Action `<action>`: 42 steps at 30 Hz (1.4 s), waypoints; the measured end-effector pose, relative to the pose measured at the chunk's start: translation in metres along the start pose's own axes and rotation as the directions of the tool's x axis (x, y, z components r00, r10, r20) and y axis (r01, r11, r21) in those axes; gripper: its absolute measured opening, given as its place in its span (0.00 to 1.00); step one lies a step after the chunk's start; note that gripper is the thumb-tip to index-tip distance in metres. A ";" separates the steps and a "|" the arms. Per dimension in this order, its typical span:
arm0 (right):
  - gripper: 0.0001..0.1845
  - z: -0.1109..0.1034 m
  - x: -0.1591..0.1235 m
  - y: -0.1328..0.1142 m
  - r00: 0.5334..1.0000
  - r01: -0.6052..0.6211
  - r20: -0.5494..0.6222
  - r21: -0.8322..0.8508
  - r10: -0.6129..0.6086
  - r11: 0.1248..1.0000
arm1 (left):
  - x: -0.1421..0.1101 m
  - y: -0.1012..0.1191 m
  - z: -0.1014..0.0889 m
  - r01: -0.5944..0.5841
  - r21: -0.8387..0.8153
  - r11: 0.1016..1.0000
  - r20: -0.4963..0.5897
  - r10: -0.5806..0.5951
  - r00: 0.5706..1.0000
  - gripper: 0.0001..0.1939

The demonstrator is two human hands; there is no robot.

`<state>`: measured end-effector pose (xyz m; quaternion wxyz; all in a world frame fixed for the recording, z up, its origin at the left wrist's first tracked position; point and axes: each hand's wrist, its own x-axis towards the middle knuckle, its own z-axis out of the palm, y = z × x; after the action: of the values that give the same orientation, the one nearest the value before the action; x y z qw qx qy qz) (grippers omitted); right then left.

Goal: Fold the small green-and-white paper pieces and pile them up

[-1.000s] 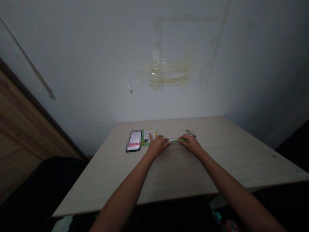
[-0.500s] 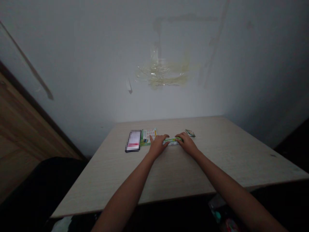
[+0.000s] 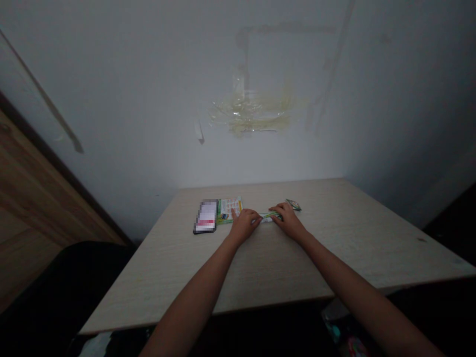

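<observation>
Between my hands, low on the table, lies a narrow folded strip of green and white printed paper (image 3: 266, 216). My left hand (image 3: 245, 223) pinches its left end, thumb and fingers pressed together. At the other end my right hand (image 3: 289, 219) grips the strip, fingers over the far side and thumb on the near side. Both hands hide part of the paper. A colourful printed booklet or sheet (image 3: 229, 206) lies flat just beyond my left hand. Past my right hand sits a small folded printed piece (image 3: 293, 204).
A phone with a blurred screen (image 3: 206, 216) lies at the left, against the printed sheet. The pale wooden table (image 3: 275, 270) meets a wall (image 3: 156, 89) with old clear tape (image 3: 249, 114). A wooden panel (image 3: 33, 188) stands at the left.
My left fingers have closed from a wider hold into a pinch on the strip. The strip now looks narrower and slightly tilted or bent; its printed face shows less.
</observation>
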<state>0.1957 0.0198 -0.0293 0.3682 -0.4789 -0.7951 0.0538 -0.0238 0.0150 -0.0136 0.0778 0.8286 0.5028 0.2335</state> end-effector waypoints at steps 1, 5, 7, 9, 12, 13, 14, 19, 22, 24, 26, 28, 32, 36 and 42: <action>0.15 -0.001 0.000 0.000 1.000 0.012 -0.015 -0.021 -0.013 1.000 | 0.000 0.000 0.000 -0.002 0.008 1.000 0.003 0.002 1.000 0.12; 0.10 -0.003 -0.001 0.002 0.994 0.108 -0.014 -0.051 -0.109 0.993 | -0.002 0.000 -0.001 -0.016 0.041 0.999 0.021 0.015 1.000 0.14; 0.09 -0.003 -0.001 0.003 0.988 0.153 0.021 -0.063 -0.152 0.986 | -0.001 -0.001 -0.001 -0.033 0.050 0.998 0.022 0.032 0.999 0.13; 0.10 -0.002 -0.001 0.003 0.985 0.168 0.056 -0.079 -0.163 0.983 | -0.001 -0.002 0.000 -0.047 0.051 0.998 0.016 0.046 0.999 0.13; 0.10 -0.001 0.000 0.004 0.985 0.159 0.086 -0.093 -0.151 0.983 | 0.000 -0.002 0.000 -0.051 0.048 0.998 0.014 0.050 0.999 0.14; 0.10 0.000 0.000 0.004 0.985 0.154 0.091 -0.094 -0.146 0.984 | 0.000 -0.002 0.000 -0.050 0.050 0.998 0.017 0.049 0.999 0.14; 0.11 0.001 -0.001 0.004 0.985 0.150 0.096 -0.094 -0.141 0.984 | 0.000 -0.002 0.000 -0.050 0.052 0.997 0.020 0.049 0.999 0.14; 0.11 0.002 -0.001 0.003 0.987 0.132 0.098 -0.087 -0.124 0.987 | 0.000 -0.002 0.001 -0.052 0.057 0.997 0.021 0.051 0.998 0.15; 0.11 0.001 -0.001 0.002 0.988 0.131 0.099 -0.091 -0.122 0.987 | 0.000 -0.003 0.003 -0.051 0.057 0.997 0.017 0.050 0.999 0.15; 0.11 0.001 -0.001 0.002 0.987 0.132 0.105 -0.099 -0.121 0.986 | 0.001 -0.004 0.004 -0.047 0.055 0.997 0.019 0.046 0.999 0.14; 0.11 0.001 0.000 0.002 0.986 0.138 0.113 -0.105 -0.126 0.985 | 0.001 -0.005 0.005 -0.042 0.054 0.998 0.020 0.040 0.999 0.14; 0.12 0.002 0.000 0.000 0.983 0.155 0.114 -0.104 -0.143 0.982 | 0.002 -0.006 0.005 -0.042 0.053 0.998 0.021 0.041 0.999 0.14; 0.13 0.001 -0.001 -0.004 0.975 0.200 0.115 -0.107 -0.187 0.974 | 0.002 -0.006 0.005 -0.049 0.048 0.998 0.027 0.048 0.998 0.14; 0.14 0.002 -0.001 -0.005 0.972 0.211 0.134 -0.134 -0.193 0.968 | 0.001 -0.004 0.003 -0.064 0.055 0.996 0.017 0.063 0.998 0.14; 0.15 0.005 0.001 0.002 0.987 0.148 0.083 -0.154 -0.137 0.977 | -0.002 -0.001 0.000 -0.088 0.058 0.994 0.013 0.088 0.996 0.14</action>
<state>0.1936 0.0225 -0.0331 0.3026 -0.4464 -0.8419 -0.0192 -0.0256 0.0138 -0.0143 0.0459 0.8531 0.4720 0.2175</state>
